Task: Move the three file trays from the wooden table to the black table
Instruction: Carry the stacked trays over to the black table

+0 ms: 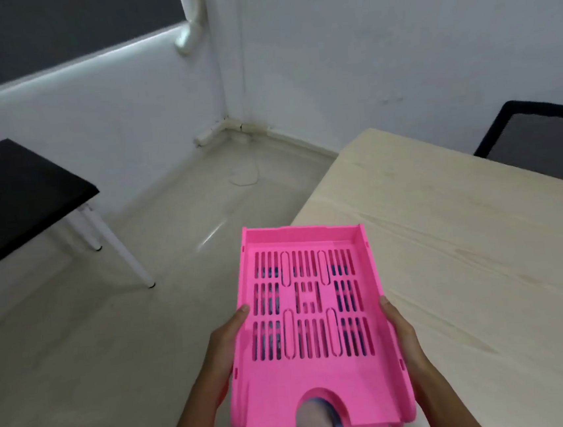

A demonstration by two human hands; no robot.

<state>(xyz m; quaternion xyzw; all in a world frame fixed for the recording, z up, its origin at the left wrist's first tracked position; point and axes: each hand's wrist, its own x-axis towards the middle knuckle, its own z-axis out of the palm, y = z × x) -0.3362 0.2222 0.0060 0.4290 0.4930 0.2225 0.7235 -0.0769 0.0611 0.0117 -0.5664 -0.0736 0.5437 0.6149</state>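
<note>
we carry the stack of file trays (308, 314), pink on top with blue showing beneath, left of the wooden worktop (465, 247). left hand (224, 349) and right hand (402, 336) clamp opposite sides, keeping it level. the black worktop (13, 194) lies farther left.

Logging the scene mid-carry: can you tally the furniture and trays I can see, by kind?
Pink slotted plastic file tray, held by both hands: 1 in plain sight (blue shows through its slots; what lies beneath cannot be counted)
Tables: 2, the black table and the pale wooden table
Black mesh chair: 1
Total: 4
</note>
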